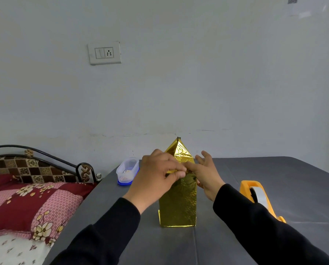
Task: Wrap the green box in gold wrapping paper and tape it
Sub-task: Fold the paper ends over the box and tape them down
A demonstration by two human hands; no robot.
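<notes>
Box (pixel 178 203) upright on my desk (pixel 255 178), foil slick and crinkly, likely light: left hand (pixel 158 178) pinches the top fold, right hand (pixel 207 175) spread, steadying its side.

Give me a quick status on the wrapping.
Left hand pinching gold paper at upper fold; right hand open beside it. Box upright, top flap unsealed. Tape dispenser right, nothing obstructing.

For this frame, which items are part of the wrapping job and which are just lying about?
Job: gold-wrapped box, upright on the grey table; left hand pinching its upper fold; right hand steadying it; orange tape dispenser.

Lying about: clear plastic container, bed pillow, wall socket.
</notes>
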